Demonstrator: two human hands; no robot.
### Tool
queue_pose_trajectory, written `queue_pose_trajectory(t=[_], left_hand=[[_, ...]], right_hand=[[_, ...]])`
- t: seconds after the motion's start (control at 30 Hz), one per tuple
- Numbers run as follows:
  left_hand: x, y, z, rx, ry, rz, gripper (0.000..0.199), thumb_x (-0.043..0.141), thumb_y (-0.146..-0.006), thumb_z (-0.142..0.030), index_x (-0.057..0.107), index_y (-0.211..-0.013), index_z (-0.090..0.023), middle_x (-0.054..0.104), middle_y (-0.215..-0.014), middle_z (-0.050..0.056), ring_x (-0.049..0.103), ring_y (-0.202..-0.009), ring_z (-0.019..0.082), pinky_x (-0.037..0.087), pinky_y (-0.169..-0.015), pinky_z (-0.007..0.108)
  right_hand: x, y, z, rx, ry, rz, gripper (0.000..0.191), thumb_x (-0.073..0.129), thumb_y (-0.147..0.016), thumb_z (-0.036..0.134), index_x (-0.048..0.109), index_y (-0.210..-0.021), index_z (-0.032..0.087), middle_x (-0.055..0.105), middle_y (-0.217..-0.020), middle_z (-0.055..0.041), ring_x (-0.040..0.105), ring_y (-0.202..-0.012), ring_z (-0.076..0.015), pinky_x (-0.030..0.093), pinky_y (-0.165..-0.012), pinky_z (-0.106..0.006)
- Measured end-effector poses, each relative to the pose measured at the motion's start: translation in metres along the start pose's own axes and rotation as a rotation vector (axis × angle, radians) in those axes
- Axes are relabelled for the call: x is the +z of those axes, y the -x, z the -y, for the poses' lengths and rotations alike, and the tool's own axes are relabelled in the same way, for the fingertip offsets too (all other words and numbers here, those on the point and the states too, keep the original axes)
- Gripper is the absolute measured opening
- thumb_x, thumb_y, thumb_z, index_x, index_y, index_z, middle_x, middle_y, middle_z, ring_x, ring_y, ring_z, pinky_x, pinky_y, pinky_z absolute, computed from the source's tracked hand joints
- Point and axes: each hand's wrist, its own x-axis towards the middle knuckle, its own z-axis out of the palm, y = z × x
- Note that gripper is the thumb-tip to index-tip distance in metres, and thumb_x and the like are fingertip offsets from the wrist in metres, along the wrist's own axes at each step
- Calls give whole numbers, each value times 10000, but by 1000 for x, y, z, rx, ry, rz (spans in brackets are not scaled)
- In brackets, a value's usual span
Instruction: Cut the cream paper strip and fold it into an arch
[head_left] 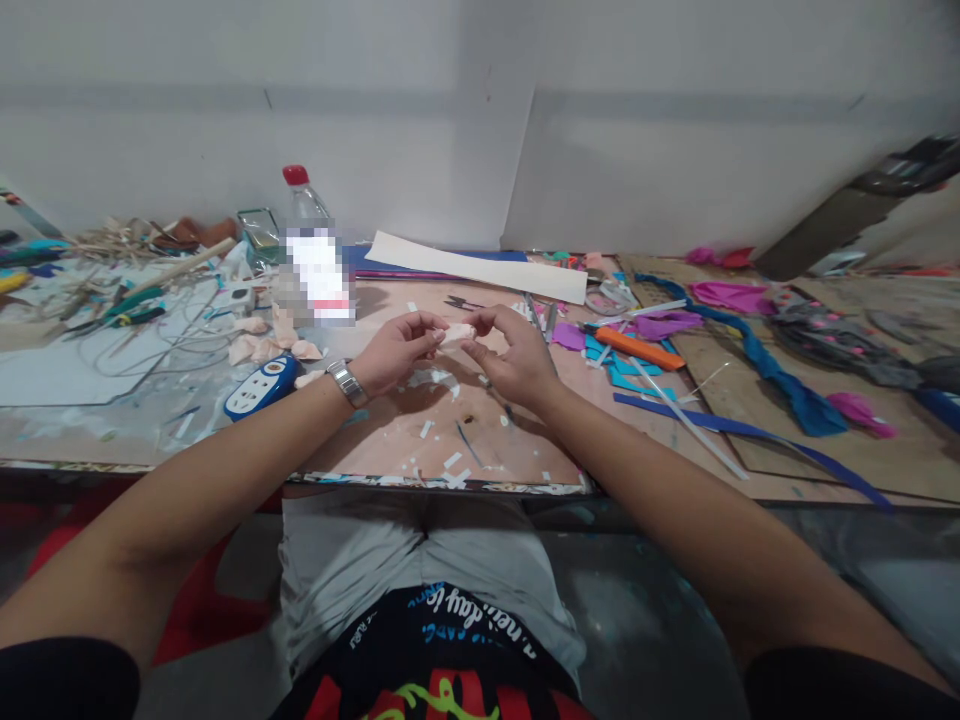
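Both my hands are above the middle of the table, fingertips nearly meeting. Between them is a small, pale pink, crumpled piece (457, 336), thin like paper or cloth; its exact material I cannot make out. My left hand (396, 352), with a metal watch at the wrist, pinches its left end. My right hand (517, 358) grips the right end between thumb and fingers. Similar pale pink crumpled pieces (259, 348) lie in a loose pile to the left, beside a blue and white socket block (261, 388).
A red-capped bottle (306, 200) stands behind my left hand, partly pixelated. A cream strip (480, 268) lies at the back. To the right are an orange utility knife (639, 347), a blue strip (757, 440) and coloured scraps. Green-handled pliers (131, 310) lie far left.
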Motion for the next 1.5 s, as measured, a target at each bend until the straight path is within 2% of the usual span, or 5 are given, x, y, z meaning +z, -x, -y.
queue_pose_trajectory(t=[0.13, 0.27, 0.73, 1.03, 1.5], left_hand=[[-4, 0, 0, 210, -382, -102, 300, 723, -881, -447, 711, -990, -167, 694, -969, 57, 603, -843, 161, 511, -735, 265], [-3, 3, -4, 321, -496, -9, 374, 705, -904, -485, 705, -1104, -170, 708, -1169, 104, 641, -1022, 202, 528, -852, 301], [1, 7, -6, 290, -471, 113, 410, 670, -928, -573, 749, -996, -177, 761, -1018, 88, 685, -921, 198, 530, -845, 315], [-1, 4, -2, 190, -354, 3, 481, 716, -859, -636, 719, -976, -170, 725, -947, 56, 635, -767, 157, 497, -660, 254], [0, 6, -9, 204, -330, 152, 513, 684, -889, -640, 765, -997, -145, 762, -1058, 95, 669, -929, 197, 500, -848, 296]], right_hand=[[0, -1, -2, 4, 61, 34, 288, 703, -923, 472, 690, -1053, 215, 728, -956, -72, 633, -903, -256, 468, -850, -407], [1, -2, -3, -5, 113, 114, 276, 710, -934, 485, 719, -1004, 218, 752, -930, -59, 654, -899, -252, 431, -898, -424], [-1, -2, 3, -31, 85, 130, 276, 776, -895, 473, 728, -1056, 254, 775, -936, -37, 678, -880, -246, 433, -897, -423], [-2, -2, 2, -22, 75, 42, 340, 695, -935, 544, 679, -799, 233, 733, -799, -35, 658, -794, -237, 463, -831, -404], [0, -2, -2, -76, 47, 32, 389, 682, -946, 560, 759, -1091, 207, 770, -891, -59, 689, -828, -230, 501, -830, -384]])
